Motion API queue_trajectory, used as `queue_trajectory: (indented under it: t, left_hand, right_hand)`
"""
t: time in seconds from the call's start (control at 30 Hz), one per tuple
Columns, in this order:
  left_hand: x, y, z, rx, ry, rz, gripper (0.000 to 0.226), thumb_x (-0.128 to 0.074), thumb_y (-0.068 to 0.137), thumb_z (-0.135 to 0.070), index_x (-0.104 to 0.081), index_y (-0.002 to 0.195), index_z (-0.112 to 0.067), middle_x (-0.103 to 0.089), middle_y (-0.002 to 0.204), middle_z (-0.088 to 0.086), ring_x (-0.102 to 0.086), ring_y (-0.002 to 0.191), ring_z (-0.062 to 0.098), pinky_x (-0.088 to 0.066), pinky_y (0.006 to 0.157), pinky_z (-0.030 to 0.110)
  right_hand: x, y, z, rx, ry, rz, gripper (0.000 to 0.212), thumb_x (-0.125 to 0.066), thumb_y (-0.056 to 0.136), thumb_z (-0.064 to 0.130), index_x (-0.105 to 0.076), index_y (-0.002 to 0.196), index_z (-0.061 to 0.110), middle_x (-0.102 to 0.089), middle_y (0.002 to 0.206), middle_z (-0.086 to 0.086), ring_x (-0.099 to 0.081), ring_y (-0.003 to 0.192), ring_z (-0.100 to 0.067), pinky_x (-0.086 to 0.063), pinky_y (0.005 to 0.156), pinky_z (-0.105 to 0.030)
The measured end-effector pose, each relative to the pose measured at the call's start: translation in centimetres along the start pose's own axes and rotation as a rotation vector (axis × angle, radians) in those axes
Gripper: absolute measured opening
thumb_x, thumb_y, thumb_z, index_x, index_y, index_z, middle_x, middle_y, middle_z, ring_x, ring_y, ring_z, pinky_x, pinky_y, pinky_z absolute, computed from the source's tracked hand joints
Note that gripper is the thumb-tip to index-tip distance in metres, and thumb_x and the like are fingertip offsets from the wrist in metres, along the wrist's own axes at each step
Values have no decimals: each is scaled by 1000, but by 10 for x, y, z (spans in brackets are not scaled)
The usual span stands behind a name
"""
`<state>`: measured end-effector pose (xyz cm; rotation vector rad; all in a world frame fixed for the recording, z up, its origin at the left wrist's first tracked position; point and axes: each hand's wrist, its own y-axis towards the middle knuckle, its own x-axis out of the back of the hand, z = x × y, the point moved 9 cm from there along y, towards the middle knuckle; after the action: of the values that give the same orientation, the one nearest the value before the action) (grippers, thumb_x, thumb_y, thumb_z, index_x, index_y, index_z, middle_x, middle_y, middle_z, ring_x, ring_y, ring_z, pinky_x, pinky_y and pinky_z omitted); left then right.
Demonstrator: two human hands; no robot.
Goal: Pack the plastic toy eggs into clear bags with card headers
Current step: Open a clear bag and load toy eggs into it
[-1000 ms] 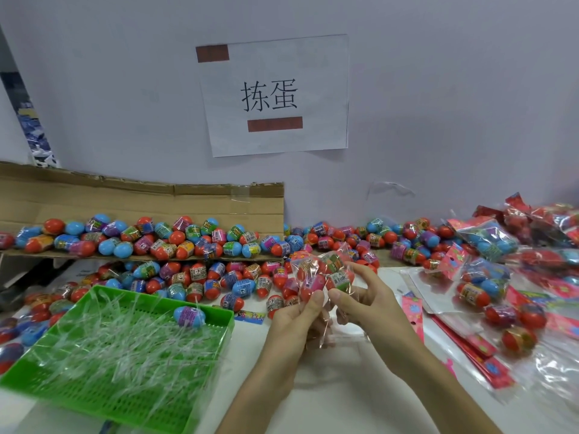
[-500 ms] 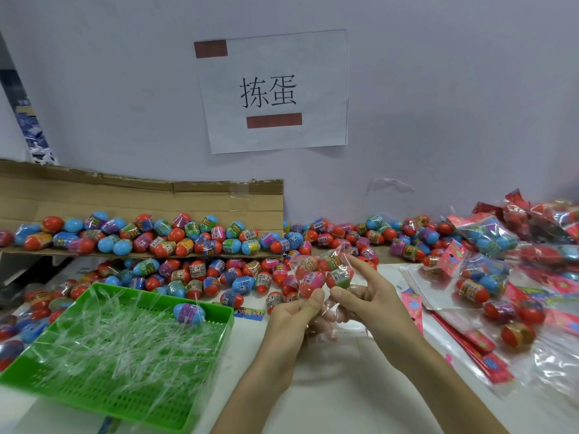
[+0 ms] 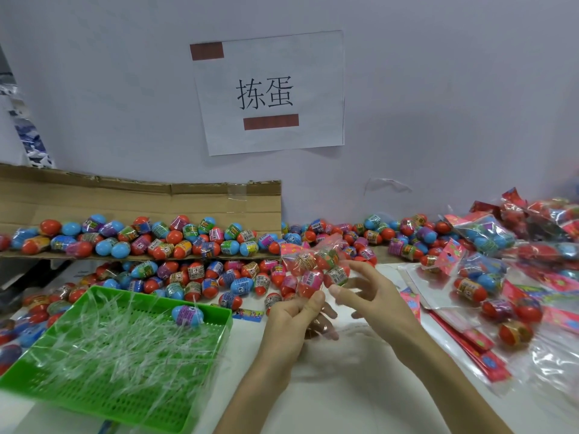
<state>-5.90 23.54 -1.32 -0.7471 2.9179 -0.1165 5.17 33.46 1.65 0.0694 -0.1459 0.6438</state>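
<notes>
Two forearms reached up from the lower edge over the white table (image 3: 329, 399). To their left lay one green tray (image 3: 94, 413), strewn with clear plastic strips too many to count, with a single blue and purple egg (image 3: 188, 314) at its far right corner.

The left grip (image 3: 291, 321) pinched the lower end of one clear bag (image 3: 316, 270), held above the table's middle. At least four eggs showed through its film, mostly red with printed bands and one partly pink. The right grip (image 3: 372, 296) was released, fingers spread, its thumb tip just beside the bag.

To the right lay flat red card headers (image 3: 470, 339) and a heap of packed bags (image 3: 482, 236), uncounted. Beyond the hands, loose eggs (image 3: 200, 277) covered the table and one cardboard flap (image 3: 141, 202). On the wall hung one paper sign (image 3: 269, 92) with two brown tape strips.
</notes>
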Motion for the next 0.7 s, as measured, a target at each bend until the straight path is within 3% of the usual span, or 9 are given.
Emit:
queue_trajectory:
  t: [0.1, 0.17, 0.23, 0.37, 0.5, 0.7]
  left_hand:
    - [-3, -1, -7, -66, 86, 51, 38, -63, 84, -54, -79, 71, -22, -74, 67, 14, -69, 66, 18, -53, 71, 24]
    - [-9, -3, -7, -79, 151, 112, 38, -63, 84, -53, -79, 70, -23, -74, 66, 13, -69, 65, 13, -52, 68, 19]
    - [-19, -5, -2, -61, 190, 200, 39, -63, 86, -52, -79, 72, -19, -74, 65, 12, -69, 64, 15, -53, 71, 21]
    - [-31, -11, 4, 18, 161, 319, 39, -66, 90, -46, -78, 74, -12, -72, 62, 11, -69, 59, 17, -54, 70, 21]
    - [-32, -12, 7, 97, 97, 333, 38, -66, 93, -41, -79, 74, -10, -69, 61, 12, -66, 54, 17, -52, 60, 18]
    - [-33, -11, 3, 81, 50, 326, 38, -70, 91, -43, -78, 70, -13, -67, 59, 11, -66, 60, 21, -55, 69, 24]
  right_hand:
    - [9, 2, 1, -21, 164, -16, 47, -76, 76, 67, -73, 111, 35, -75, 108, 6, -70, 102, -15, -52, 76, -31]
    - [14, 2, 1, -52, 275, -25, 47, -66, 80, 68, -77, 100, 27, -75, 102, 0, -70, 96, -16, -51, 77, -33]
    - [21, 3, 0, -51, 297, -75, 43, -70, 83, 63, -79, 93, 21, -74, 94, -5, -69, 86, -16, -51, 75, -32]
    - [36, 3, -3, -20, 381, -152, 19, -76, 79, 29, -81, 92, 15, -77, 92, -9, -73, 81, -22, -57, 65, -25]
    - [42, 0, 5, 43, 408, -184, 21, -76, 75, 28, -82, 90, 14, -79, 92, -10, -76, 80, -21, -58, 64, -22]
    - [44, 1, 1, 29, 424, -233, 18, -72, 87, 21, -79, 100, 11, -79, 95, -9, -76, 83, -24, -59, 63, -24]
